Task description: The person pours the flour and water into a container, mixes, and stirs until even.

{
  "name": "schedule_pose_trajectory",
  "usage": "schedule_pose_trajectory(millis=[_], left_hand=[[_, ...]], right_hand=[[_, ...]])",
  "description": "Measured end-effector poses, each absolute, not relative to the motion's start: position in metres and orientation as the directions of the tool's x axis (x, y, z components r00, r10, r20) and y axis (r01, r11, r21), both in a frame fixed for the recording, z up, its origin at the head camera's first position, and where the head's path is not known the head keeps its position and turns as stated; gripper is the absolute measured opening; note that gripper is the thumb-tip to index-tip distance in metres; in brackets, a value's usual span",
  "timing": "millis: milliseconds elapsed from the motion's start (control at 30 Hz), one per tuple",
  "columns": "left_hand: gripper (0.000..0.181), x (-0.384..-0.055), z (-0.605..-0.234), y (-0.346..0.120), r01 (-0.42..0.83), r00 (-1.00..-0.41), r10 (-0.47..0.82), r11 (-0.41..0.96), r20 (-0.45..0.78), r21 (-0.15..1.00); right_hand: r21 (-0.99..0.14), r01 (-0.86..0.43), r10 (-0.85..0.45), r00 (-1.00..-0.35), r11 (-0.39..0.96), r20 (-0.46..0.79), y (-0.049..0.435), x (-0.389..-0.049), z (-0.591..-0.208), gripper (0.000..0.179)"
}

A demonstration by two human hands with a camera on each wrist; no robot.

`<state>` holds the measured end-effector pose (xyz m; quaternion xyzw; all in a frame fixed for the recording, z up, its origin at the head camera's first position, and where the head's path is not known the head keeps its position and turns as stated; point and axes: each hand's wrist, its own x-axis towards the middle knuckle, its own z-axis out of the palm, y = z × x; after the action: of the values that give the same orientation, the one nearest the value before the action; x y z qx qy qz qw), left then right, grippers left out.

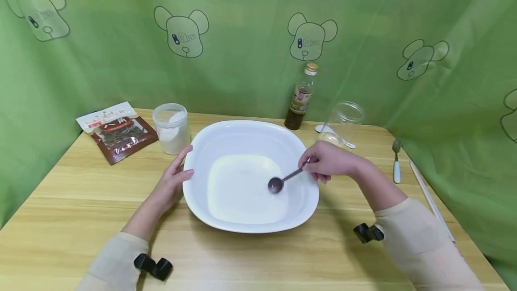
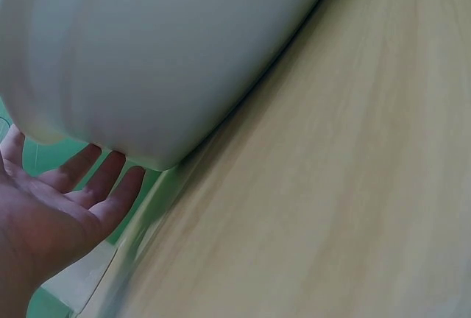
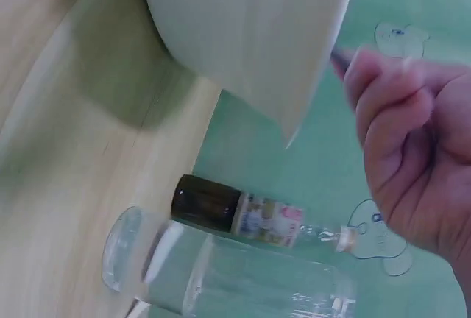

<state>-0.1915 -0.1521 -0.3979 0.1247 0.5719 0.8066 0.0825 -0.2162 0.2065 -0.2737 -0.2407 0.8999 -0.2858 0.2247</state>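
Head cam looks forward-down across the table (image 1: 226, 264), wrist cams sit low, close and tilted on opposite sides of the basin (image 2: 169, 53), all three sharing it.

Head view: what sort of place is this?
Probably a curtained-off recording spot set up for kitchen work: a green cartoon-print curtain as backdrop, a large white basin and a bottle of dark liquid.
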Motion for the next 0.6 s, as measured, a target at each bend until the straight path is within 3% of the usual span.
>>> schedule_pose_trajectory(millis=[167,400,600], left_hand=[[0.064,-0.191,-0.398,-0.152,0.01,-0.954,0.278,-0.339,0.11,0.941],[0.064,-0.192,-0.399,-0.152,0.01,-0.955,0.277,-0.334,0.108,0.943],[0.065,-0.192,-0.4,-0.153,0.015,-0.955,0.276,-0.33,0.111,0.944]], right_hand=[[-0.648,-0.226,-0.444,-0.875,0.728,-0.194,0.191,-0.237,-0.29,0.018],[-0.862,-0.041,-0.419,-0.885,0.506,-0.204,0.133,-0.25,-0.314,0.022],[-0.931,0.102,-0.392,-0.886,0.352,-0.246,0.099,-0.239,-0.321,0.022]])
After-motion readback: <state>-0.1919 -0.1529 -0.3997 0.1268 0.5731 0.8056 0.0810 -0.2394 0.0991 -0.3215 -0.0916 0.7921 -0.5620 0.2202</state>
